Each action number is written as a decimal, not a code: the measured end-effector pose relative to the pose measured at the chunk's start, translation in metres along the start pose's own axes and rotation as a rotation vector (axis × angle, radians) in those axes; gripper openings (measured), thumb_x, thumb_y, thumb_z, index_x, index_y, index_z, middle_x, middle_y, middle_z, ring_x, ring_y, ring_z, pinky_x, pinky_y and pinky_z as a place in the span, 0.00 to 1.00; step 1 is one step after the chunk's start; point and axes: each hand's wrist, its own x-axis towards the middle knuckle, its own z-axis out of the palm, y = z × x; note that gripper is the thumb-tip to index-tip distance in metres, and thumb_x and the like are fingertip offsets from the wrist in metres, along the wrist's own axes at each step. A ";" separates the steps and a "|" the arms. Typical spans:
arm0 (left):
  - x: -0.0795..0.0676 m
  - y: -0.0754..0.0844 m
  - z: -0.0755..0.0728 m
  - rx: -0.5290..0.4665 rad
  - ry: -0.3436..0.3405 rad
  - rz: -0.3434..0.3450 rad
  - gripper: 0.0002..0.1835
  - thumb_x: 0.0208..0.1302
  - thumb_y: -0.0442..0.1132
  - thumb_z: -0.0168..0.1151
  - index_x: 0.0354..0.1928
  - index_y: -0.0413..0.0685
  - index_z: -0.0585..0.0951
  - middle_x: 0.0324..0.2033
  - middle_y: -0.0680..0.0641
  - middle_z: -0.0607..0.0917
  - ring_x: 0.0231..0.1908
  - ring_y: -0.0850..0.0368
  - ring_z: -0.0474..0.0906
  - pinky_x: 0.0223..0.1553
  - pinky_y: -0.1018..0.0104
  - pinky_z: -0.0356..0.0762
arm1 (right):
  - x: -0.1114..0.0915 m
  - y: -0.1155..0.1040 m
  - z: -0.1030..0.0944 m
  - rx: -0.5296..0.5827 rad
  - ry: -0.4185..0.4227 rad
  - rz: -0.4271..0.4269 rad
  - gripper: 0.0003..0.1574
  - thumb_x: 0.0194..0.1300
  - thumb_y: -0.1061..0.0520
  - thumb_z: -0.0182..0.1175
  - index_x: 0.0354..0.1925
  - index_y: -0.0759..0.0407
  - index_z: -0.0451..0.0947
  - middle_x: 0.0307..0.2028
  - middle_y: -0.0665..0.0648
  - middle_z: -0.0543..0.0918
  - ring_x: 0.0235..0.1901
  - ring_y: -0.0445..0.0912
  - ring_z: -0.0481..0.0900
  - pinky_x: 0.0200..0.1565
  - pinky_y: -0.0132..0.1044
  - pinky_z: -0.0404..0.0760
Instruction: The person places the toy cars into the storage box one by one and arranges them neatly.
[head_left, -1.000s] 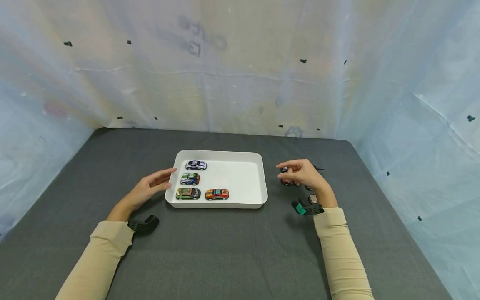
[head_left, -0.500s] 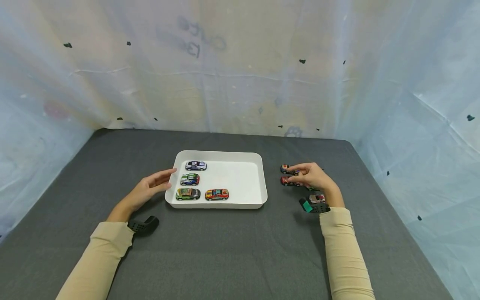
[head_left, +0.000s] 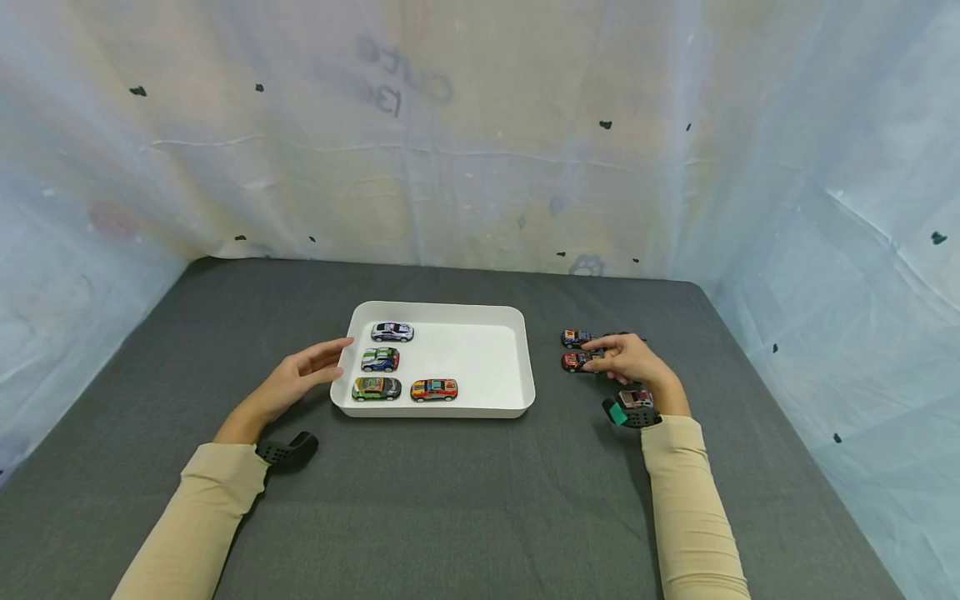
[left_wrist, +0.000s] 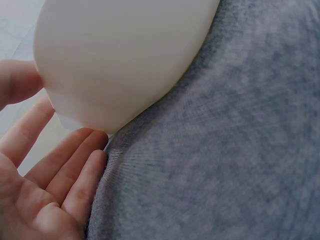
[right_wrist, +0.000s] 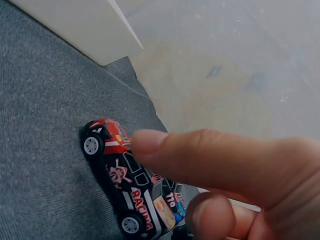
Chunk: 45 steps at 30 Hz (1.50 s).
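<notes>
From my head view, reading the white tray (head_left: 487, 354) as a dial with twelve towards the hanging sheet (head_left: 480, 167), I have the left hand (head_left: 300, 371) at nine o'clock, fingers relaxed and spread, fingertips at the outer wall. My left wrist view adds what the head cannot give me: thumb and fingers resting against the tray's pale outer side, low near the grey cloth (left_wrist: 225, 150). Inside the tray I count a white-and-purple car (head_left: 392, 332) at ten, a white-green-blue car (head_left: 380, 359) at nine, a green-and-black car (head_left: 377, 388) at eight and a red-and-yellow car (head_left: 433, 389) at six. Out at three o'clock, well apart from the tray, the red-and-black car (head_left: 576, 362) sits on the cloth, with a dark blue car (head_left: 576, 338) just to its twelve. The right hand (head_left: 633, 360) reaches there, thumb and forefinger narrowly parted; I cannot tell whether they pinch anything. Only my right wrist view shows me the red-and-black car's side lettering, "RACING", with the thumb across it. A silver-and-red car (head_left: 636, 399) lies at about four from it, beside the black wristband (head_left: 641, 417).
</notes>
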 end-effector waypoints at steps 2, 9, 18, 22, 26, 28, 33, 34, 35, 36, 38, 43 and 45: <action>0.000 0.000 0.000 0.002 -0.001 -0.003 0.30 0.72 0.41 0.54 0.72 0.40 0.61 0.70 0.30 0.60 0.54 0.88 0.65 0.52 0.89 0.67 | 0.001 0.001 0.001 0.000 0.002 0.019 0.32 0.62 0.57 0.64 0.61 0.69 0.72 0.09 0.41 0.70 0.09 0.35 0.60 0.17 0.31 0.66; -0.001 -0.001 0.000 0.005 -0.003 -0.015 0.30 0.72 0.42 0.54 0.72 0.41 0.60 0.71 0.31 0.60 0.54 0.88 0.65 0.52 0.89 0.67 | 0.002 0.001 0.005 0.001 0.004 0.068 0.33 0.63 0.57 0.64 0.63 0.68 0.70 0.09 0.41 0.72 0.09 0.35 0.61 0.17 0.30 0.67; -0.001 0.000 0.000 0.000 0.001 -0.017 0.31 0.72 0.42 0.54 0.72 0.41 0.61 0.71 0.32 0.60 0.55 0.88 0.65 0.52 0.89 0.67 | 0.002 0.002 0.005 0.011 -0.005 0.075 0.33 0.62 0.59 0.64 0.64 0.69 0.69 0.10 0.42 0.74 0.09 0.35 0.63 0.16 0.30 0.65; 0.000 -0.001 0.000 -0.001 0.003 -0.016 0.31 0.71 0.42 0.55 0.72 0.42 0.61 0.71 0.32 0.61 0.55 0.87 0.65 0.52 0.89 0.67 | 0.003 0.002 0.006 -0.001 -0.003 0.084 0.33 0.62 0.60 0.63 0.64 0.69 0.69 0.10 0.42 0.75 0.09 0.35 0.63 0.16 0.30 0.65; 0.001 -0.002 -0.001 0.001 0.004 -0.019 0.31 0.71 0.42 0.55 0.72 0.42 0.61 0.71 0.33 0.61 0.54 0.87 0.65 0.52 0.89 0.67 | 0.003 0.002 0.006 -0.005 0.006 0.097 0.32 0.62 0.61 0.63 0.63 0.68 0.70 0.10 0.42 0.75 0.09 0.35 0.63 0.16 0.29 0.66; 0.001 -0.002 -0.001 -0.002 0.003 -0.017 0.31 0.71 0.42 0.55 0.72 0.42 0.61 0.71 0.33 0.61 0.55 0.87 0.65 0.52 0.89 0.67 | 0.003 0.002 0.006 -0.015 0.011 0.097 0.32 0.62 0.62 0.63 0.63 0.68 0.70 0.09 0.42 0.74 0.08 0.35 0.63 0.15 0.29 0.66; 0.001 -0.001 -0.001 -0.014 0.001 -0.011 0.31 0.71 0.42 0.55 0.72 0.40 0.61 0.71 0.33 0.61 0.55 0.87 0.66 0.52 0.89 0.68 | 0.005 0.003 0.007 -0.044 0.022 0.095 0.31 0.61 0.62 0.63 0.62 0.69 0.71 0.08 0.42 0.71 0.08 0.35 0.62 0.15 0.30 0.66; 0.001 -0.001 -0.001 -0.015 0.002 -0.011 0.31 0.71 0.42 0.55 0.72 0.40 0.61 0.71 0.33 0.61 0.55 0.87 0.66 0.52 0.89 0.68 | 0.005 0.003 0.007 -0.049 0.024 0.094 0.31 0.61 0.62 0.63 0.62 0.69 0.72 0.08 0.42 0.70 0.07 0.35 0.62 0.16 0.30 0.66; 0.001 -0.001 -0.001 -0.014 0.001 -0.012 0.31 0.71 0.42 0.55 0.72 0.40 0.61 0.71 0.33 0.61 0.55 0.87 0.66 0.52 0.89 0.68 | 0.005 0.003 0.007 -0.055 0.024 0.089 0.31 0.61 0.61 0.63 0.62 0.69 0.72 0.08 0.42 0.70 0.07 0.35 0.62 0.16 0.30 0.66; 0.001 -0.001 -0.001 -0.014 0.002 -0.012 0.31 0.71 0.42 0.55 0.72 0.40 0.61 0.71 0.32 0.61 0.55 0.87 0.66 0.52 0.89 0.68 | 0.005 0.003 0.007 -0.060 0.026 0.087 0.31 0.61 0.61 0.63 0.62 0.69 0.72 0.08 0.42 0.70 0.07 0.35 0.61 0.16 0.30 0.66; 0.001 0.000 -0.001 -0.012 0.000 -0.012 0.31 0.71 0.42 0.55 0.72 0.40 0.61 0.71 0.32 0.61 0.55 0.88 0.65 0.52 0.89 0.67 | 0.005 0.003 0.007 -0.067 0.028 0.080 0.31 0.61 0.61 0.63 0.61 0.70 0.72 0.08 0.42 0.70 0.07 0.35 0.61 0.16 0.30 0.67; 0.001 -0.001 -0.001 -0.007 -0.002 -0.011 0.31 0.71 0.42 0.54 0.72 0.40 0.61 0.71 0.31 0.60 0.55 0.88 0.65 0.52 0.89 0.67 | 0.003 0.002 0.007 -0.065 0.039 0.079 0.30 0.61 0.60 0.64 0.60 0.69 0.73 0.08 0.43 0.71 0.08 0.36 0.61 0.16 0.31 0.66; 0.001 -0.001 -0.001 -0.007 -0.002 -0.011 0.31 0.71 0.42 0.54 0.72 0.40 0.61 0.71 0.31 0.60 0.55 0.88 0.65 0.52 0.89 0.67 | 0.002 0.001 0.007 -0.062 0.044 0.078 0.30 0.61 0.60 0.64 0.60 0.69 0.74 0.08 0.42 0.71 0.08 0.36 0.61 0.16 0.31 0.66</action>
